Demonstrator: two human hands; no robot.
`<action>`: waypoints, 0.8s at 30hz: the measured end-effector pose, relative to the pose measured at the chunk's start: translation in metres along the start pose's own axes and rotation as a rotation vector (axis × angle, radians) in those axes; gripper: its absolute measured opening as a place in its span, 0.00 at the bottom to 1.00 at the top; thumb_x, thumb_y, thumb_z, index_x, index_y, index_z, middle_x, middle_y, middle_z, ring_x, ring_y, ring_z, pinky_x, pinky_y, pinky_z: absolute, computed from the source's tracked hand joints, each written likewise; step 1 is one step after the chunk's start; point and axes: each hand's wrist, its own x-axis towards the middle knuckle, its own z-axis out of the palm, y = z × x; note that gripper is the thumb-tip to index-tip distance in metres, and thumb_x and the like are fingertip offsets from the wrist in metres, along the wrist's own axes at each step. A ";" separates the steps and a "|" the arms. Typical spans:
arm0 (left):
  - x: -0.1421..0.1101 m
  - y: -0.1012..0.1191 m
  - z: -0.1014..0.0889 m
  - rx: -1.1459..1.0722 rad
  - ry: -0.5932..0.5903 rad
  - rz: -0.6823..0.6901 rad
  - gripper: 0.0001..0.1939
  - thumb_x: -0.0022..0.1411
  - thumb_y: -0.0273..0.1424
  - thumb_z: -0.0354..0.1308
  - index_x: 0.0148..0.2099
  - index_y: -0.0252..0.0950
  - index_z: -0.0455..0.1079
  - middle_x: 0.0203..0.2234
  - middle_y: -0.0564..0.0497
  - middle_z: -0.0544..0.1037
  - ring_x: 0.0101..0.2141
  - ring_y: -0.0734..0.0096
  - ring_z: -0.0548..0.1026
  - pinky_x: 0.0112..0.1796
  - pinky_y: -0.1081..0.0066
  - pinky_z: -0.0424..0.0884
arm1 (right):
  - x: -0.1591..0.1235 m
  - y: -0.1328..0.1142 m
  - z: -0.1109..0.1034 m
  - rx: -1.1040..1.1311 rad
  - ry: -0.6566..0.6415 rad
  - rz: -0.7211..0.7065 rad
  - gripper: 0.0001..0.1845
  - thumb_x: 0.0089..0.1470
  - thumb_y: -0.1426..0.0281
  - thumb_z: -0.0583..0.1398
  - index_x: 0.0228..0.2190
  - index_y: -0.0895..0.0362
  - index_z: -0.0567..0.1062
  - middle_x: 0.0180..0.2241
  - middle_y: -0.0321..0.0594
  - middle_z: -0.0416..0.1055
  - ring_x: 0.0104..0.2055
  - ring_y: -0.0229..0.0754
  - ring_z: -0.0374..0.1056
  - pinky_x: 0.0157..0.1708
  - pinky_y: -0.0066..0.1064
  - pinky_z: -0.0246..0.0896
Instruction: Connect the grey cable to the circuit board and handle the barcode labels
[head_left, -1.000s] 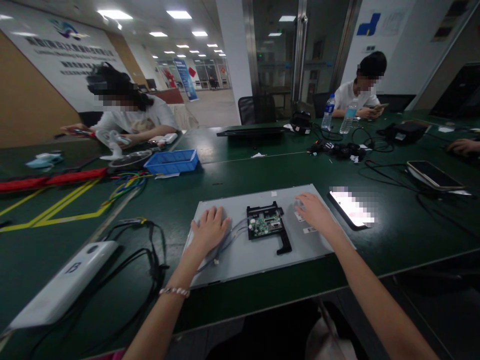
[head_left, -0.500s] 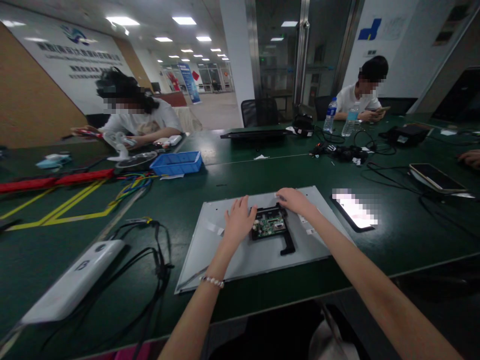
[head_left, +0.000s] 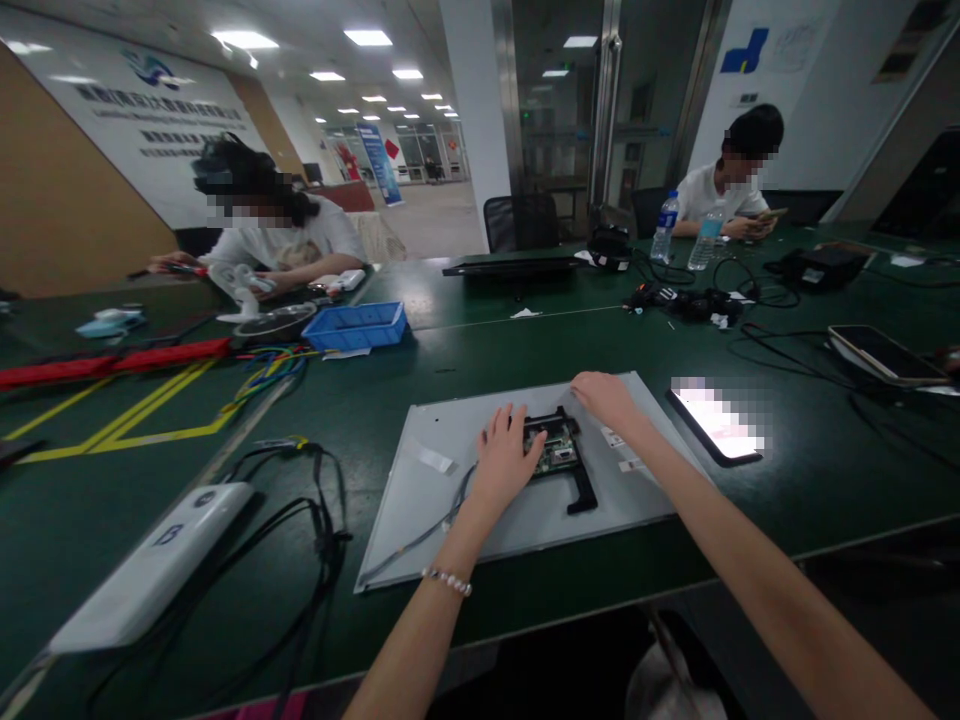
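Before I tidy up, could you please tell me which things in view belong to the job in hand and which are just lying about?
Apparently in the job:
green circuit board in a black plastic frame, partly under the left hand
flat grey rectangular panel
thin grey cable

Apparently just lying about:
rectangular blue plastic bin
long white plastic device
black phone with bright screen

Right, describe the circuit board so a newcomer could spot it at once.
On the dark green table lies a grey panel. Near its middle is a black frame, and inside that, partly hidden by the left hand, sits the circuit board. Its green surface dotted with small parts sets it apart from the plain black and grey around it.
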 end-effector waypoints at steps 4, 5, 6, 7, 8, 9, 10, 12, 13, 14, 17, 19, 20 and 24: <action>0.002 0.000 0.001 -0.023 -0.005 0.044 0.23 0.65 0.38 0.44 0.60 0.34 0.55 0.58 0.41 0.61 0.57 0.61 0.60 0.54 0.61 0.57 | -0.014 0.009 0.002 -0.010 0.000 0.024 0.14 0.58 0.72 0.50 0.36 0.60 0.76 0.41 0.52 0.73 0.45 0.49 0.69 0.42 0.33 0.59; 0.002 -0.001 0.002 -0.019 -0.001 0.045 0.23 0.65 0.38 0.44 0.59 0.34 0.56 0.57 0.41 0.62 0.57 0.61 0.60 0.54 0.61 0.57 | -0.017 0.010 0.003 -0.007 -0.003 0.023 0.14 0.58 0.72 0.51 0.36 0.59 0.76 0.41 0.51 0.74 0.45 0.48 0.69 0.43 0.33 0.59; 0.002 -0.001 0.004 -0.013 0.003 0.043 0.22 0.65 0.37 0.45 0.59 0.34 0.57 0.57 0.41 0.62 0.57 0.61 0.60 0.55 0.61 0.57 | -0.019 0.012 0.004 0.003 -0.003 0.021 0.13 0.58 0.72 0.51 0.36 0.59 0.76 0.41 0.50 0.74 0.45 0.48 0.69 0.43 0.33 0.59; 0.002 -0.001 0.005 -0.009 0.004 0.040 0.22 0.65 0.37 0.45 0.58 0.34 0.57 0.57 0.41 0.62 0.57 0.60 0.60 0.55 0.61 0.57 | -0.022 0.014 0.005 0.022 0.000 0.020 0.13 0.58 0.71 0.52 0.38 0.58 0.76 0.41 0.49 0.74 0.45 0.47 0.68 0.44 0.33 0.59; 0.003 -0.001 0.006 -0.005 0.006 0.035 0.22 0.65 0.38 0.45 0.58 0.34 0.57 0.56 0.42 0.63 0.56 0.60 0.61 0.54 0.61 0.58 | -0.024 0.016 0.006 0.052 0.007 0.020 0.13 0.57 0.71 0.52 0.39 0.58 0.75 0.42 0.48 0.73 0.46 0.47 0.68 0.45 0.32 0.58; 0.003 -0.002 0.006 -0.004 0.006 0.033 0.22 0.65 0.38 0.45 0.58 0.34 0.57 0.56 0.41 0.63 0.56 0.60 0.61 0.54 0.61 0.58 | -0.027 0.019 0.006 0.088 0.017 0.022 0.14 0.57 0.70 0.52 0.41 0.57 0.75 0.43 0.47 0.73 0.47 0.46 0.67 0.46 0.32 0.58; 0.003 -0.002 0.006 -0.005 0.007 0.035 0.23 0.65 0.38 0.45 0.58 0.34 0.57 0.56 0.41 0.63 0.56 0.60 0.61 0.54 0.61 0.58 | -0.029 0.023 0.006 0.127 0.029 0.029 0.14 0.57 0.69 0.53 0.43 0.57 0.74 0.44 0.46 0.72 0.48 0.45 0.66 0.47 0.32 0.57; 0.003 -0.002 0.006 -0.008 0.007 0.041 0.23 0.65 0.38 0.44 0.58 0.33 0.57 0.56 0.41 0.63 0.56 0.60 0.62 0.54 0.61 0.59 | -0.035 0.030 0.005 0.192 0.046 0.055 0.16 0.56 0.69 0.54 0.46 0.57 0.72 0.47 0.46 0.70 0.50 0.45 0.65 0.48 0.32 0.56; 0.003 -0.001 0.005 -0.009 0.005 0.043 0.23 0.65 0.38 0.44 0.58 0.33 0.57 0.56 0.41 0.63 0.55 0.60 0.62 0.54 0.61 0.59 | -0.038 0.033 0.004 0.216 0.046 0.066 0.17 0.56 0.68 0.55 0.47 0.57 0.71 0.48 0.46 0.69 0.50 0.45 0.64 0.49 0.32 0.56; 0.003 -0.001 0.005 -0.008 0.002 0.043 0.22 0.65 0.38 0.44 0.58 0.34 0.57 0.56 0.41 0.63 0.55 0.60 0.62 0.54 0.61 0.59 | -0.042 0.036 0.003 0.237 0.039 0.072 0.18 0.54 0.68 0.56 0.47 0.57 0.71 0.48 0.46 0.69 0.50 0.45 0.64 0.49 0.32 0.56; 0.003 -0.001 0.005 0.004 -0.004 0.038 0.21 0.65 0.38 0.44 0.57 0.34 0.58 0.56 0.42 0.64 0.55 0.60 0.63 0.54 0.61 0.59 | -0.053 0.041 0.002 0.292 -0.021 0.037 0.17 0.51 0.66 0.59 0.44 0.58 0.72 0.45 0.45 0.69 0.47 0.44 0.66 0.47 0.33 0.58; 0.003 -0.002 0.006 0.008 0.001 0.042 0.22 0.66 0.38 0.44 0.57 0.34 0.58 0.55 0.42 0.64 0.55 0.60 0.63 0.53 0.61 0.59 | -0.059 0.042 0.001 0.320 -0.063 0.006 0.14 0.50 0.67 0.59 0.40 0.57 0.74 0.43 0.44 0.69 0.44 0.43 0.66 0.45 0.33 0.59; 0.003 -0.002 0.006 0.007 0.002 0.046 0.22 0.66 0.39 0.43 0.57 0.34 0.58 0.55 0.41 0.64 0.55 0.60 0.63 0.53 0.61 0.59 | -0.062 0.042 0.001 0.330 -0.083 0.002 0.12 0.50 0.68 0.59 0.38 0.57 0.74 0.42 0.43 0.69 0.43 0.42 0.67 0.45 0.33 0.59; 0.002 -0.001 0.006 0.011 0.012 0.045 0.22 0.67 0.40 0.41 0.57 0.34 0.58 0.55 0.41 0.65 0.54 0.61 0.64 0.53 0.62 0.60 | -0.069 0.042 -0.001 0.352 -0.119 0.027 0.10 0.51 0.73 0.56 0.36 0.56 0.75 0.40 0.41 0.69 0.40 0.40 0.68 0.42 0.32 0.61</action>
